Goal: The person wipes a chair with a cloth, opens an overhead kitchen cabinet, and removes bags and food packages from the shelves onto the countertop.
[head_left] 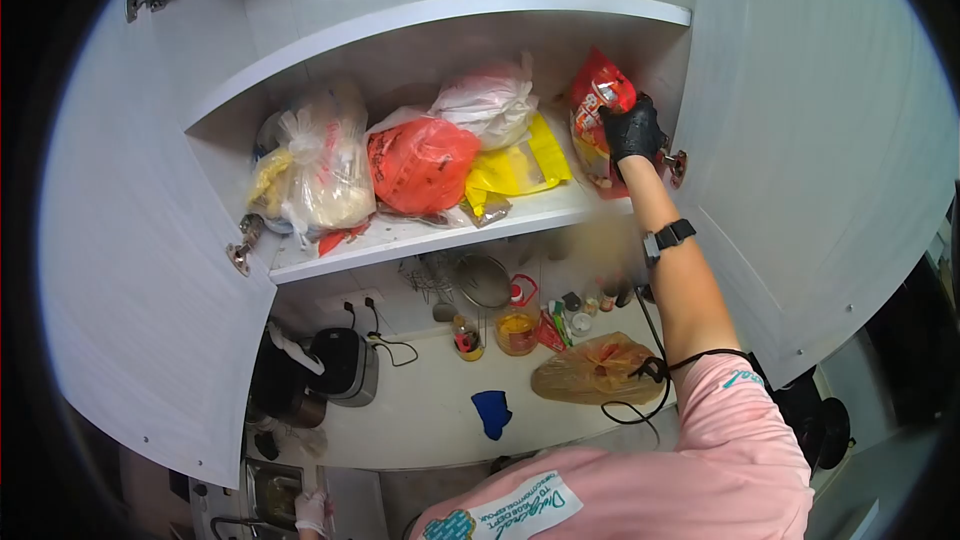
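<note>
My right hand [633, 128], in a black glove, reaches into the right end of the upper cupboard shelf. Its fingers are closed against the side of a red printed food packet [590, 110], which stands upright; part of the grip is hidden behind the hand. Left of the packet lies a yellow packet [520, 162]. Beside that are a red plastic bag [422, 165], a white plastic bag [490, 103] and a clear knotted plastic bag [330, 165] with pale contents. My left hand is out of view.
Open cupboard doors flank the shelf, the left door [130, 240] and the right door [820, 140]. Below, the counter [420, 430] bears a rice cooker [345, 365], jars, a tan plastic bag [595, 368] and a blue cloth [491, 413]. Another person's gloved hand [311, 510] is near the sink [272, 492].
</note>
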`<state>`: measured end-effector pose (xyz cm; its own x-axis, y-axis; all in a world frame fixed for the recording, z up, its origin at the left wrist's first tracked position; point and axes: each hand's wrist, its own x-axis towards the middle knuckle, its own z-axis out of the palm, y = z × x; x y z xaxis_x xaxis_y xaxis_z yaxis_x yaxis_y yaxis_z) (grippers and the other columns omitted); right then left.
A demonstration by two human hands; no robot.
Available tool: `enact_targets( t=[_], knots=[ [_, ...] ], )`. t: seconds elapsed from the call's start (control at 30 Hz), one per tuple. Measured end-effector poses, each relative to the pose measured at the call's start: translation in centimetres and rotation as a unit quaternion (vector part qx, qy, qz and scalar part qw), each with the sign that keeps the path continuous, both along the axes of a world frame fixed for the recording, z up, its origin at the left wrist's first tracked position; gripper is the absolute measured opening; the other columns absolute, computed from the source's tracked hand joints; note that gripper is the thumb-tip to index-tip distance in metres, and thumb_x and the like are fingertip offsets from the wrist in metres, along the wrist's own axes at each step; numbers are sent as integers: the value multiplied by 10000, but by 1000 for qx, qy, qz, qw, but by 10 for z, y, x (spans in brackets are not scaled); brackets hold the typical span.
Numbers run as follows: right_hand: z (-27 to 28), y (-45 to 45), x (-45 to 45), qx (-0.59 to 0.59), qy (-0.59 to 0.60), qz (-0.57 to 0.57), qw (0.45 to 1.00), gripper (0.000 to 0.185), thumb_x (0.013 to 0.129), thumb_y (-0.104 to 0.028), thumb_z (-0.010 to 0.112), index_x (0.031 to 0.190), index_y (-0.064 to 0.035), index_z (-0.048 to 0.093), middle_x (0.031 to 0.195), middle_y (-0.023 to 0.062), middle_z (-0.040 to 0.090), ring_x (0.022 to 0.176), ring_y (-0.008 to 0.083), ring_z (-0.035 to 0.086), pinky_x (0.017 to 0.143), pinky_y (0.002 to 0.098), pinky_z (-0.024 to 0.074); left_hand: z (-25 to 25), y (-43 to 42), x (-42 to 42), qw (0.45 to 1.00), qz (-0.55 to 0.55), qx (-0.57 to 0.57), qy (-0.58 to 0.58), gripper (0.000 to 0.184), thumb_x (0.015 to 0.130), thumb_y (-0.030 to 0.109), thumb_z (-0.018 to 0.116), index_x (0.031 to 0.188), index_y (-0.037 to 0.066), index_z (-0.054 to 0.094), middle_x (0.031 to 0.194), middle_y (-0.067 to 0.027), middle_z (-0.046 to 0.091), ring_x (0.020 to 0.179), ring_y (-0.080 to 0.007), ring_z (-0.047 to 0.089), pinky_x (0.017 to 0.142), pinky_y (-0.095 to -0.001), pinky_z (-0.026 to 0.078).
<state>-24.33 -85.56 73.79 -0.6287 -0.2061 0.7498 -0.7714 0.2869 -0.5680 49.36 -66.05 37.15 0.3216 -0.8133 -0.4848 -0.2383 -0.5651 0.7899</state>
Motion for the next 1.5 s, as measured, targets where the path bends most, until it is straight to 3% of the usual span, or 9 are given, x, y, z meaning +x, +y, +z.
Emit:
enact_targets(
  t=[0.23, 0.5, 0.63, 0.7, 1.07, 1.17, 1.27, 1.43, 1.5],
  knots=[
    [1, -6, -19, -11, -52, 94, 994, 252, 695, -266, 595, 869, -92, 645, 856, 172, 613, 821, 323, 585, 731, 392, 458, 75, -32, -101, 991, -94, -84, 45, 200, 835, 188, 541, 940, 20, 571, 732, -19, 565, 597, -84, 528, 509, -198, 433],
    [20, 21, -13, -194, -69, 193, 959, 242, 707, -155, 631, 911, -26, 633, 790, 141, 636, 712, 210, 608, 683, 314, 462, 69, -31, -114, 982, -165, -85, 44, 268, 852, 246, 519, 1012, 34, 558, 832, -79, 613, 716, -141, 590, 590, -244, 471],
    [30, 42, -4, -287, -88, 320, 899, 187, 725, -76, 640, 886, 19, 624, 777, 95, 629, 681, 136, 566, 649, 281, 463, 81, -42, -128, 979, -172, -77, 81, 266, 843, 197, 536, 997, -20, 548, 801, -39, 578, 673, -112, 557, 609, -222, 465],
    [33, 62, 4, -322, -196, 435, 817, 186, 733, -50, 630, 898, 34, 611, 799, 96, 623, 678, 144, 570, 639, 269, 466, 90, -54, -139, 975, -183, -81, 96, 274, 844, 202, 532, 1005, -20, 543, 813, -43, 580, 678, -113, 559, 617, -226, 466],
    [-16, 125, 77, -94, -391, 575, 713, 257, 746, -90, 638, 965, 23, 565, 838, 108, 620, 682, 141, 610, 625, 256, 506, 199, -107, -303, 860, -376, -118, 324, 498, 840, 321, 520, 1234, 64, 359, 1098, -156, 513, 949, -248, 552, 804, -353, 466],
    [-32, 135, 97, -66, -410, 585, 697, 259, 749, -95, 637, 969, 20, 565, 843, 100, 619, 690, 133, 611, 628, 252, 507, 193, -120, -334, 756, -396, -95, 513, 575, 819, 384, 522, 1257, 71, 321, 1194, -182, 441, 1046, -293, 493, 842, -402, 445],
    [-57, 148, 112, 6, -402, 617, 676, 263, 745, -110, 648, 966, 9, 573, 847, 72, 619, 719, 116, 598, 668, 246, 494, 203, -109, -362, 723, -360, -98, 582, 537, 824, 360, 525, 1216, 36, 353, 1139, -158, 495, 1009, -268, 525, 845, -390, 450],
    [-154, 145, 106, 183, -233, 632, 716, 306, 737, -195, 668, 974, -12, 605, 834, 72, 636, 726, 124, 592, 689, 270, 470, 119, -104, -359, 783, -336, -25, 523, 481, 849, 332, 493, 1187, 11, 372, 1184, -154, 458, 1027, -273, 516, 848, -401, 455],
    [-205, 151, 104, 293, -282, 581, 705, 320, 707, -240, 685, 952, -44, 620, 770, 129, 635, 704, 138, 598, 686, 286, 462, 75, -101, -355, 818, -294, 29, 493, 438, 860, 303, 488, 1182, 24, 383, 1141, -150, 488, 984, -266, 542, 827, -388, 466]
  ],
)
